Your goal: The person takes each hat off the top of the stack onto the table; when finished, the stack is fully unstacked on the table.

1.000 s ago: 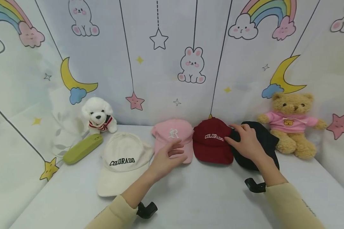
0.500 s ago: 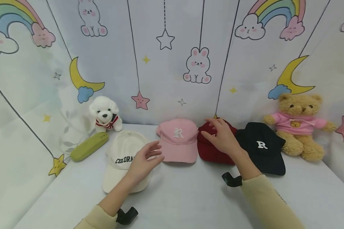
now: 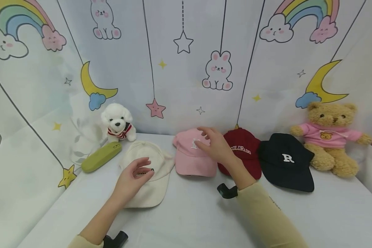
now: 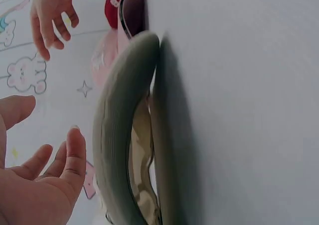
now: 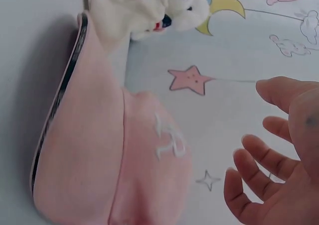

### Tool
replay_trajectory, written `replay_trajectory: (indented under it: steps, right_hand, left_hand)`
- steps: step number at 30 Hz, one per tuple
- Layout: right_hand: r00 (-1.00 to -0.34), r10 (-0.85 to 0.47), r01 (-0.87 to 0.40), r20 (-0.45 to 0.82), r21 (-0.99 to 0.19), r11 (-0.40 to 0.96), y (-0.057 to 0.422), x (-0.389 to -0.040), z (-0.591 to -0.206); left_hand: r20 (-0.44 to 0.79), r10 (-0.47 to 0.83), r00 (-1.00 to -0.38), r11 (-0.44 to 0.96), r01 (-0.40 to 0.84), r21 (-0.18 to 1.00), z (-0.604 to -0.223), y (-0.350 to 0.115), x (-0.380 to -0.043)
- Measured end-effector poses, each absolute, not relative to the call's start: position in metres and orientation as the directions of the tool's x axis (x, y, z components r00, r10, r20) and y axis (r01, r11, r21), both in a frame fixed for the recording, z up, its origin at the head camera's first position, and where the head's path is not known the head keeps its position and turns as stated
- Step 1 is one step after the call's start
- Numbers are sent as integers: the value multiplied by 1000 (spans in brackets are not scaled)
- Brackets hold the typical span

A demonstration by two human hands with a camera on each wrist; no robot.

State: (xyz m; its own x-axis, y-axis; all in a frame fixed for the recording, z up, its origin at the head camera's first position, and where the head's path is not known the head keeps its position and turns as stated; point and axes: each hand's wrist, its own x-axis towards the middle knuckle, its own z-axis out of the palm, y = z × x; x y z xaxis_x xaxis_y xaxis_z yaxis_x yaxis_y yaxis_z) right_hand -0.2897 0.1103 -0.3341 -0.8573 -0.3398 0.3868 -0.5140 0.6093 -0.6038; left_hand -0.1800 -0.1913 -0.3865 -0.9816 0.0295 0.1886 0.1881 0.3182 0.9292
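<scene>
Four caps stand in a row, seen best in the head view. The cream cap [image 3: 152,193] is at the left, and my left hand [image 3: 130,181] hovers in front of it with fingers loosely bent around nothing. Its brim [image 4: 117,130] fills the middle of the left wrist view. My right hand [image 3: 218,146] is raised by the pink cap [image 3: 193,163], holding nothing; the right wrist view shows a gap between that hand [image 5: 279,165] and the cap [image 5: 84,140]. To the right sit a dark red cap [image 3: 243,158] and a black cap [image 3: 285,172] with a white R.
A green case [image 3: 100,157] and a white plush dog [image 3: 117,122] are at the back left. A teddy bear [image 3: 330,137] in a pink top sits at the back right. Behind the white table [image 3: 189,213] hangs a cartoon-printed backdrop [image 3: 173,82].
My right hand has moved left from the black cap, past the red cap, to the pink one. My left hand has moved left from the pink cap to the cream cap. The caps stay put.
</scene>
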Motion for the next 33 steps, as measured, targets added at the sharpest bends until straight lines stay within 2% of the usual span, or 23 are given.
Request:
replay_trajectory:
  steps: [10,23,33]
  right_hand:
    - [-845,-374,-533,382,-643,549,70,-295,-341]
    - [-857,-377,-506,352,-714,484,29,-299,-345]
    - [-859,-384,-496,339,-739,457,2,-304,-360]
  left_hand:
    - [197,-58,-979,439,152,885,-388,-226,-172]
    - [80,-152,-985,487,-4,873,-394,-254,-172]
    - [-16,-179,-984,516,-108,850,-407,-270,-172]
